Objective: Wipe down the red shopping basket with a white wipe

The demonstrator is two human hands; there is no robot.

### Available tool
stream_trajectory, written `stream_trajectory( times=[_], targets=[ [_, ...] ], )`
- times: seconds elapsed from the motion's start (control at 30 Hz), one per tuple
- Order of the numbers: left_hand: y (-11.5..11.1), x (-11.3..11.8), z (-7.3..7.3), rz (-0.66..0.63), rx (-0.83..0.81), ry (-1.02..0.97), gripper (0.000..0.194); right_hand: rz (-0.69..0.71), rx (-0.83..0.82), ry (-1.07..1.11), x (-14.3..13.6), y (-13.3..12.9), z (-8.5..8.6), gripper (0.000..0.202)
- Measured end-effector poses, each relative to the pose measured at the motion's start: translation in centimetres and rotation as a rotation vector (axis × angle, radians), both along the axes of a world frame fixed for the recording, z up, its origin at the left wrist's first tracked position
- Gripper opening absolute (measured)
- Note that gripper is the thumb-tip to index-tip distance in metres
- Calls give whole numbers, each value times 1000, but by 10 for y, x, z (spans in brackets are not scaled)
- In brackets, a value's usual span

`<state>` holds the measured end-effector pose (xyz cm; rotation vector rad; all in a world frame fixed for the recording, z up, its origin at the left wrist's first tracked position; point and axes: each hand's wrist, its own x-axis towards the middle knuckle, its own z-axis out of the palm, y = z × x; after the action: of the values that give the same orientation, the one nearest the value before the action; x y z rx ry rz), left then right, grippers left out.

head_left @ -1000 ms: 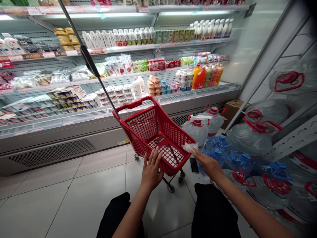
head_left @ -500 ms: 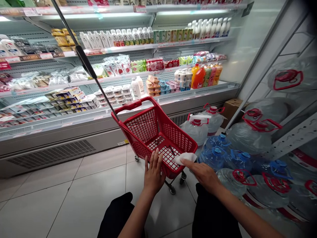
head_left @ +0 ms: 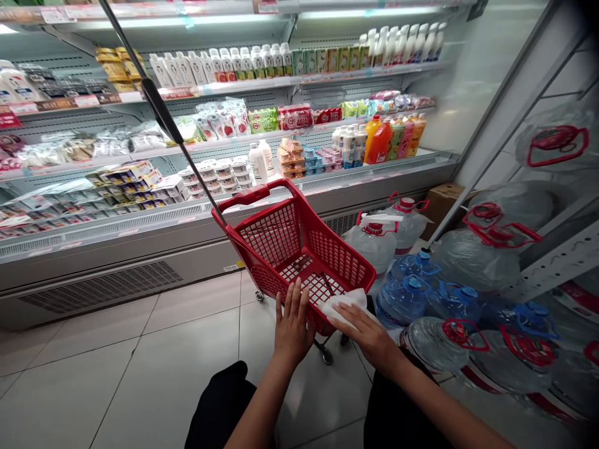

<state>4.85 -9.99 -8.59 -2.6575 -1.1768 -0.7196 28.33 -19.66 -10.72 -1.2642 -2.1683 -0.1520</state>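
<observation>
A red plastic shopping cart (head_left: 337,252) stands on the tiled floor in front of me, with a grid-patterned basket. My left hand (head_left: 294,324) rests on its near side rim, fingers together pointing forward, with nothing seen in it. At the near end of the basket my right hand (head_left: 365,330) presses a white cloth or tissue (head_left: 349,304) against the rim, fingers stretched over it. A long pole with a black grip (head_left: 161,111) rises from the cart's handle side toward the upper left.
Beyond the cart runs a refrigerated shelf (head_left: 116,243) with bottles, cartons and cups. Large water bottles (head_left: 405,296) stand close at the right, some stacked on a rack. A cardboard box (head_left: 437,202) sits behind them.
My right hand has moved left along the near rim with the white cloth, its fingers now spread flatter over it. My left hand has stayed about where it was.
</observation>
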Motion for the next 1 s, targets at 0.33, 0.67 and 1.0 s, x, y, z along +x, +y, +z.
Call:
stream_trajectory(
  times=[0.33,0.67,1.0],
  targets=[
    [7,4,9,-33,36,74,84,-131,-39,119,113,51,-7,76],
    [8,26,2,29,41,28,92,-103,-113,225,11,19,-12,73],
    [76,-13,38,-16,50,117,88,-72,-53,203,59,41,-8,75]
  ],
)
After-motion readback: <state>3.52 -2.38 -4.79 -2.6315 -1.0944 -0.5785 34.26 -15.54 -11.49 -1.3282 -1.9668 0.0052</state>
